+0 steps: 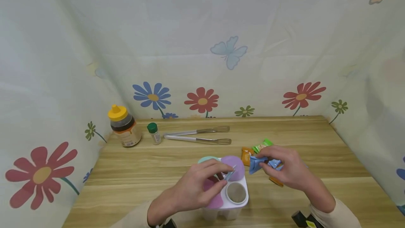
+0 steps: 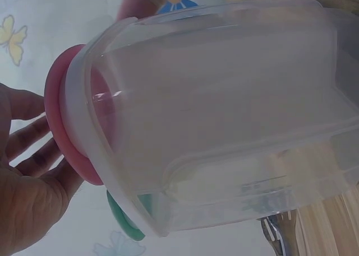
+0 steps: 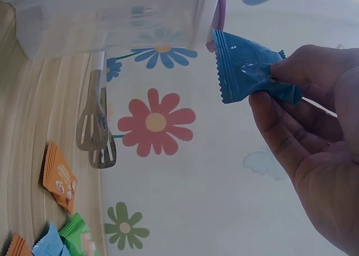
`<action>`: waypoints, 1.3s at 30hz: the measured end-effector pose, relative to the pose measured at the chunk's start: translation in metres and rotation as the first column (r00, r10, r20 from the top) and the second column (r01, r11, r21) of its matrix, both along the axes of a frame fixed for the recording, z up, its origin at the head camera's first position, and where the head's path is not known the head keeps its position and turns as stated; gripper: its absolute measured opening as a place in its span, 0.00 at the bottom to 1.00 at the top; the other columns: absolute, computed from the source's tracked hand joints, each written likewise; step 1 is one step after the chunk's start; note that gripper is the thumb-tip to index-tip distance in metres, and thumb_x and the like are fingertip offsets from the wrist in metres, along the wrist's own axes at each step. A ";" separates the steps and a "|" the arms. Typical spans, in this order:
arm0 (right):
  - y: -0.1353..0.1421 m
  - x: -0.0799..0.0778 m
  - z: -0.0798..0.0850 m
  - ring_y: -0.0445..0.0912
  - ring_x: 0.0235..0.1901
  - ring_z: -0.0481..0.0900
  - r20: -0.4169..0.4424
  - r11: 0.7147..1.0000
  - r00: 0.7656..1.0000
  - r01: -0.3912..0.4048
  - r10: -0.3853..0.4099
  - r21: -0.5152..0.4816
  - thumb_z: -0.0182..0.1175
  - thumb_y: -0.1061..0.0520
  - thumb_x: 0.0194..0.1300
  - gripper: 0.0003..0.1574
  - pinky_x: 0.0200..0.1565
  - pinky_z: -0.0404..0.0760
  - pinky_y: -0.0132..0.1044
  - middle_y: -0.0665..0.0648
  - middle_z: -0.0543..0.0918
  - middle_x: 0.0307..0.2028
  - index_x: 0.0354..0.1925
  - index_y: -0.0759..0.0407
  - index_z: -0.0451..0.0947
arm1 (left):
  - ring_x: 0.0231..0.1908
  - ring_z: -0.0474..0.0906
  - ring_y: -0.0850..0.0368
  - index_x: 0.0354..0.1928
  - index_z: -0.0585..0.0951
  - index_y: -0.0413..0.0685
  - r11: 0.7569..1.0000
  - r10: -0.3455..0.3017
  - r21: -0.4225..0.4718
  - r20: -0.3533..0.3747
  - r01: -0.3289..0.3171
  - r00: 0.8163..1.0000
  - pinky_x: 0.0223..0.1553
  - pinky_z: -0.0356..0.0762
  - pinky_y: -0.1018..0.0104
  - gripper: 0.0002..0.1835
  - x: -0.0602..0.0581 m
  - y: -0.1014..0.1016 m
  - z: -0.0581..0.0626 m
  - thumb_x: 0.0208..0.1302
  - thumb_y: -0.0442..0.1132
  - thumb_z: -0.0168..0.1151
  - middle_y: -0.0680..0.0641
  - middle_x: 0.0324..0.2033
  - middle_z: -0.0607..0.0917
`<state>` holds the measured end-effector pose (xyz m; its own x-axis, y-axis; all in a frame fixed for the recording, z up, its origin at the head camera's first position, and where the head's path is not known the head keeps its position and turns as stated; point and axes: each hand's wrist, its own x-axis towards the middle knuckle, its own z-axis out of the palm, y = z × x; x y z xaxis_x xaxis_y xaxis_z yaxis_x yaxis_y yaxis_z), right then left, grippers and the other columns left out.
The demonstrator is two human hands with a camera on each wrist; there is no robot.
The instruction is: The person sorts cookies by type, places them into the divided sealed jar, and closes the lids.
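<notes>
My left hand (image 1: pixel 202 184) is over the multi-cup container (image 1: pixel 223 214), pinching a thin pale blue lid (image 1: pixel 230 174) edge-on. One round cup (image 1: pixel 236 192) at the container's front right stands uncovered. A purple lid (image 1: pixel 233 168), a pink lid (image 2: pixel 59 116) and a green lid (image 1: pixel 209 158) cover the other cups. In the left wrist view the clear container wall fills most of the frame, and the fingertips are hidden behind the pink lid. To the right of the container, my right hand (image 1: pixel 288 166) pinches a blue wrapped candy (image 3: pixel 247 68) between thumb and fingers, above the table.
Orange (image 1: pixel 246 156), green (image 1: pixel 262 145) and blue wrapped candies (image 3: pixel 49 242) lie right of the container. Metal tongs (image 1: pixel 197 135) lie behind it. A green-capped shaker (image 1: pixel 154 133) and a yellow-capped bottle (image 1: pixel 125 127) stand at the back left. A flowered curtain (image 1: pixel 190 45) encloses the table.
</notes>
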<state>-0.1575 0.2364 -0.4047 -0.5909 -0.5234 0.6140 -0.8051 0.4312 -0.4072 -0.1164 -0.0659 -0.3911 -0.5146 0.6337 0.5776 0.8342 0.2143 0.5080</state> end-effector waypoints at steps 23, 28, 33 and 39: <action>-0.016 0.016 0.008 0.38 0.33 0.80 -0.166 0.978 0.973 -0.179 0.161 -0.104 0.72 0.66 0.50 0.18 0.37 0.81 0.23 0.50 0.85 0.37 0.42 0.56 0.82 | 0.40 0.80 0.68 0.57 0.77 0.50 1.000 0.016 0.011 0.095 -0.017 0.995 0.38 0.81 0.80 0.16 -0.001 -0.003 -0.002 0.68 0.36 0.59 0.52 0.45 0.82; -0.019 0.018 0.008 0.39 0.34 0.81 -0.174 0.968 0.965 -0.219 0.196 -0.122 0.71 0.63 0.56 0.13 0.38 0.82 0.23 0.52 0.85 0.37 0.41 0.58 0.82 | 0.40 0.80 0.67 0.57 0.77 0.51 1.000 0.021 0.003 0.131 -0.022 0.991 0.38 0.82 0.80 0.16 -0.001 -0.003 -0.001 0.68 0.35 0.60 0.52 0.46 0.82; -0.023 0.021 0.010 0.40 0.35 0.82 -0.170 0.957 0.959 -0.254 0.229 -0.143 0.70 0.62 0.57 0.13 0.38 0.83 0.24 0.55 0.85 0.38 0.42 0.60 0.82 | 0.41 0.80 0.67 0.57 0.78 0.53 0.999 0.036 -0.005 0.191 -0.036 0.981 0.38 0.82 0.79 0.17 0.001 -0.003 0.000 0.68 0.36 0.60 0.55 0.46 0.82; -0.029 0.023 0.010 0.41 0.35 0.82 -0.168 0.945 0.950 -0.290 0.265 -0.151 0.69 0.63 0.58 0.13 0.37 0.83 0.24 0.57 0.84 0.39 0.43 0.62 0.82 | 0.41 0.80 0.67 0.57 0.78 0.52 0.999 0.037 -0.006 0.192 -0.037 0.981 0.39 0.82 0.78 0.17 0.001 -0.004 0.001 0.67 0.36 0.60 0.55 0.46 0.82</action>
